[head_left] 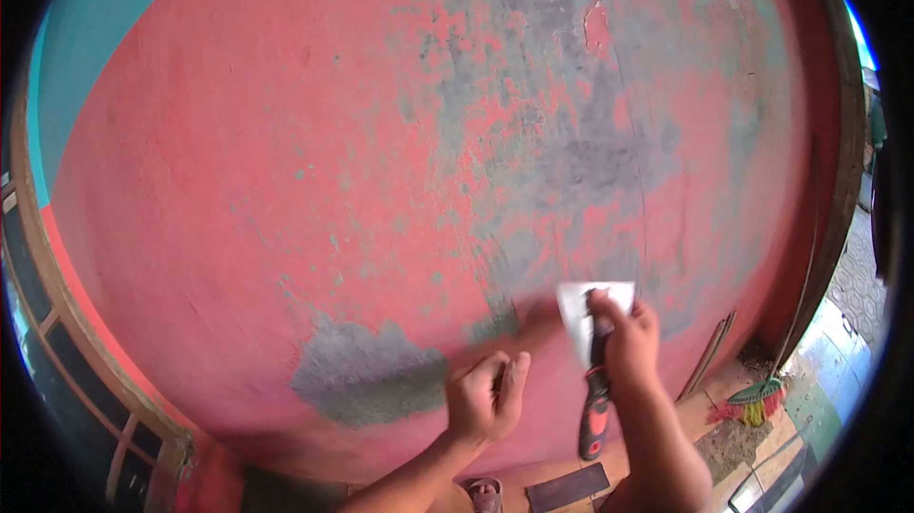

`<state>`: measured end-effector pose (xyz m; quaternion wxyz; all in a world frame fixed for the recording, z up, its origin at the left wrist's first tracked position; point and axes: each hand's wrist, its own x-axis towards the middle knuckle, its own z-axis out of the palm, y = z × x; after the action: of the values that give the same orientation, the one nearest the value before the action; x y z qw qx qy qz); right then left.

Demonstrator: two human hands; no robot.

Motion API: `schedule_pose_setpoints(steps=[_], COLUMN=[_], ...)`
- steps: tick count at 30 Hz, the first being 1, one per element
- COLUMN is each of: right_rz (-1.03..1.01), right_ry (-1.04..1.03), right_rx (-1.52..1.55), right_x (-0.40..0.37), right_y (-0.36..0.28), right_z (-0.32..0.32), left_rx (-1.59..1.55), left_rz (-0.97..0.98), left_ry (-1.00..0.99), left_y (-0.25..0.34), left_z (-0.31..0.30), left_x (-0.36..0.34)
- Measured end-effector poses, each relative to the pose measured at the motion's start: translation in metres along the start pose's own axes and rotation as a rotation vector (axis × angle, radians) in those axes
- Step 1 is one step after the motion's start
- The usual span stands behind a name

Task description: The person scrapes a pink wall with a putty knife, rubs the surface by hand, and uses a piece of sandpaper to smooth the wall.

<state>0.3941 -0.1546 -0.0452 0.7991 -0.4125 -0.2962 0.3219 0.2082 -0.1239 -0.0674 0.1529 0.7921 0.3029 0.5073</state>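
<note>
My right hand is closed around a putty knife near its blade end. The pale, wide blade points up, and the black and red handle hangs down below the hand. Fingers and thumb lie over the lower part of the blade, which is slightly blurred. To its left, my left hand is loosely curled with the thumb raised, and nothing shows in it. Both hands are in front of a pink wall with grey and greenish patches where paint is gone. A large grey bare patch lies left of my left hand.
On the floor below are a dark flat rectangular piece and a sandalled foot. At right, a broom with red, green and yellow bristles rests by debris. Thin sticks lean on the wall. A framed window or door borders the left.
</note>
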Motion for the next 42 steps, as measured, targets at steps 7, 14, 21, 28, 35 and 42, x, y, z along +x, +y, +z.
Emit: schedule_pose_setpoints(steps=[7, 14, 21, 28, 35, 42], right_rz=[-0.133, 0.074, 0.011, -0.083, -0.105, -0.109], right_ry=[0.211, 0.250, 0.125, 0.064, 0.088, 0.046], right_rx=[-0.007, 0.050, -0.027, -0.154, -0.157, -0.186], right_x=[0.026, 0.018, 0.002, -0.016, -0.015, -0.020], right_y=[0.004, 0.054, 0.057, 0.047, 0.045, 0.049], right_z=[-0.062, -0.096, -0.079, -0.062, -0.063, -0.067], left_rx=[0.688, 0.864, 0.819, 0.844, 0.850, 0.174], left_rz=[0.419, 0.650, 0.489, 0.307, 0.632, 0.384], left_ry=[0.291, -0.334, -0.129, 0.232, -0.348, -0.882], left_y=[-0.006, -0.070, -0.070, -0.001, -0.059, -0.085], left_z=[-0.017, 0.061, 0.034, -0.016, 0.048, 0.050], left_x=[0.026, -0.035, -0.015, 0.057, -0.017, -0.067])
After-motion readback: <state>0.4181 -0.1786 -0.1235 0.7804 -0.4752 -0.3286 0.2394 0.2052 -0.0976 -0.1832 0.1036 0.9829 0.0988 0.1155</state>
